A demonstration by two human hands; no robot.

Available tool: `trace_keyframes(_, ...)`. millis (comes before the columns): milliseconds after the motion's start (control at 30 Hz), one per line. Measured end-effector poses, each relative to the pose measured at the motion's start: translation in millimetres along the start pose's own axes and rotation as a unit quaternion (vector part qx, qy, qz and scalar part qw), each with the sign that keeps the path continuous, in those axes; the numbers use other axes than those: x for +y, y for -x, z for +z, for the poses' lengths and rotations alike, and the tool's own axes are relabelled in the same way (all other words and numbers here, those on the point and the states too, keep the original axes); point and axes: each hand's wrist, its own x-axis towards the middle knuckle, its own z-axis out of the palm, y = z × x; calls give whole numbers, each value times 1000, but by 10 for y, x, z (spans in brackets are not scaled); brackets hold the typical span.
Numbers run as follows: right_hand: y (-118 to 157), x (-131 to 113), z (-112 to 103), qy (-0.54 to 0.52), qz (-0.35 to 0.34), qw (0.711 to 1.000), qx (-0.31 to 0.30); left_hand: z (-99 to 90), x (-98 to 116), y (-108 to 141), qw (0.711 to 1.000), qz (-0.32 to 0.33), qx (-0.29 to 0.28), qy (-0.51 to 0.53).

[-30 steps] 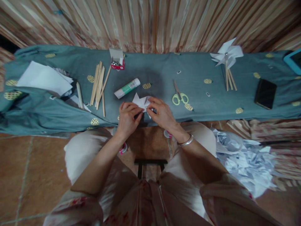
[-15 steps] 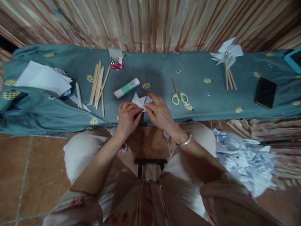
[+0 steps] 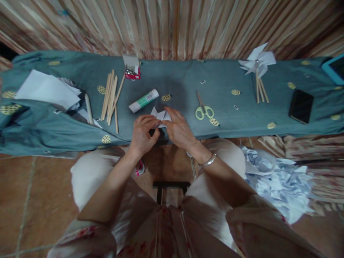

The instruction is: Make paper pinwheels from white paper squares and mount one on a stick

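Note:
A small white folded paper [image 3: 160, 115] with pointed corners lies at the near edge of the cloth-covered table. My left hand [image 3: 144, 133] grips its left side, the fingers bent over it and partly hiding it. From the right, my right hand [image 3: 179, 129] holds the paper's other side, with fingers curled over the edge. A glue stick [image 3: 144, 100] with a green and white label rests just beyond my left hand. Green-handled scissors [image 3: 203, 109] lie to the right of my right hand.
Wooden sticks [image 3: 109, 96], an open red box of metal pins [image 3: 132, 72] and white sheets [image 3: 45, 89] are on the left. Rightward are a paper pinwheel [image 3: 258, 62], a black phone [image 3: 301, 106] and a blue-edged device [image 3: 333, 70]. Paper pieces [image 3: 282, 186] fill a bag below the table.
The view has shifted slightly. My left thumb has moved a little away from the paper, and my right fingers have closed in over its right side.

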Motion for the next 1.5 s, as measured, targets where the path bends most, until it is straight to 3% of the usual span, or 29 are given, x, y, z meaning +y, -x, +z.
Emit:
trace_keyframes(133,-5,2,9,-3,-1,1000,2,-64,-137,-35,1000,-4,22,18)
trace_keyframes(400,-1,-16,0,8,-1,1000,5,-157,-309,-131,1000,-22,-17,-1)
trace_keyframes(900,1,-26,-52,31,-28,999,-7,-195,-278,-193,999,-31,-36,-10)
trace_keyframes(1233,13,76,-117,5,-27,999,-19,-129,-81,-89,996,43,-75,-16)
trace_keyframes(1500,5,105,-40,-21,-13,1000,7,-67,-21,-86,998,-7,-47,-36)
